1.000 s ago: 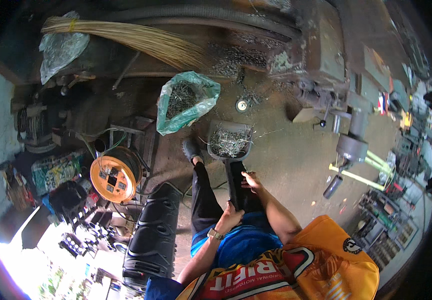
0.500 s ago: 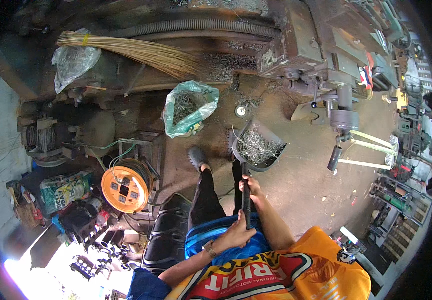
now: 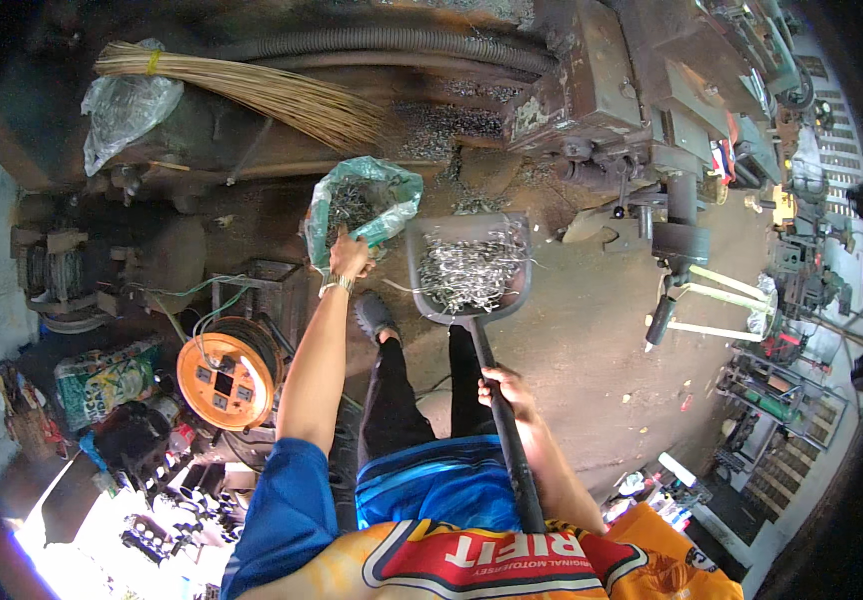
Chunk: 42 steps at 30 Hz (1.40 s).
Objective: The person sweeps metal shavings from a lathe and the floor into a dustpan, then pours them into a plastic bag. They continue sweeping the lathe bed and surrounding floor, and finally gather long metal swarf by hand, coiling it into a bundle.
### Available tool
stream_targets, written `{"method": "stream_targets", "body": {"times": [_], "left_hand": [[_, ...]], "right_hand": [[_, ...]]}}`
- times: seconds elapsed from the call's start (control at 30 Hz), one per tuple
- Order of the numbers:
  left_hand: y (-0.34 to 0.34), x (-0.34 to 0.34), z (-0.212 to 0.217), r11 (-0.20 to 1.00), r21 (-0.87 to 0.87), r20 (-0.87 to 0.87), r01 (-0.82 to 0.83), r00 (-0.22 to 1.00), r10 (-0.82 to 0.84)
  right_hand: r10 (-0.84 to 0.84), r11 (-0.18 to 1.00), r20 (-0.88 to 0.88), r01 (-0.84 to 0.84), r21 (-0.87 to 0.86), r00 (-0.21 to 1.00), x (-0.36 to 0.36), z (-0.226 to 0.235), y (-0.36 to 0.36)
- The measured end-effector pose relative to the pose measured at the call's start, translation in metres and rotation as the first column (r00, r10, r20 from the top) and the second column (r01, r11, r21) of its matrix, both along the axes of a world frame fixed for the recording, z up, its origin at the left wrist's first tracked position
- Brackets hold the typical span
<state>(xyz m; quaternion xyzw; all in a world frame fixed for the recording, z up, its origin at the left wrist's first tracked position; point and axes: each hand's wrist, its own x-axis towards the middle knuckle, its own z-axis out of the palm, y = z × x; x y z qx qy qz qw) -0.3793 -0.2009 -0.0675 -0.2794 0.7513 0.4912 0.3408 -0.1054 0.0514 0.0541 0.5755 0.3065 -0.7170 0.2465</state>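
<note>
My right hand (image 3: 509, 391) is wrapped around the black handle of a long-handled dustpan (image 3: 482, 343), held in front of my legs. A tangled heap of silvery metal shavings (image 3: 470, 268) fills much of its pan. To the left of the pan, my left arm stretches forward to a green and white plastic bag (image 3: 404, 198). My left hand (image 3: 351, 257) grips the bag's near rim, with the fingers partly hidden against the plastic. The bag's mouth gapes upward, showing darker shavings (image 3: 356, 200) inside.
A stick broom (image 3: 252, 95) and a clear plastic bag (image 3: 130, 115) lie on the machine base (image 3: 282, 140) at the far left. An orange cable reel (image 3: 222, 380) stands left of my legs. A white-legged stool (image 3: 722, 290) and machine parts are at right.
My left hand has let go of the dustpan handle and reached forward to the bag's rim. The dustpan has moved left, closer to the bag, with my right hand still on it.
</note>
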Motion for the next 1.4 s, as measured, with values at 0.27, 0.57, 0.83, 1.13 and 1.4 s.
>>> {"method": "stream_targets", "body": {"times": [0.27,0.57,0.83,1.13,1.4], "left_hand": [[-0.012,0.032,-0.054,0.993,-0.025,-0.141,0.111,0.983,-0.114],[-0.015,0.152,-0.061,0.824,-0.403,-0.264,0.398,0.812,-0.521],[-0.022,0.154,-0.042,0.829,-0.301,-0.185,0.472,0.823,-0.536],[-0.023,0.155,-0.045,0.769,-0.32,-0.138,0.554,0.776,-0.616],[-0.024,0.166,-0.063,0.646,-0.369,-0.106,0.668,0.661,-0.743]], "right_hand": [[0.051,0.991,0.012,-0.049,-0.122,0.999,0.005,0.084,-0.005],[0.1,0.994,-0.008,-0.1,-0.042,0.995,0.003,0.099,-0.002],[0.228,0.973,-0.03,-0.226,0.055,0.973,-0.028,0.092,-0.008],[0.242,0.931,-0.122,-0.195,0.308,0.962,-0.103,0.061,-0.067],[0.185,0.95,-0.079,-0.157,0.27,0.98,-0.122,0.05,-0.126]]}}
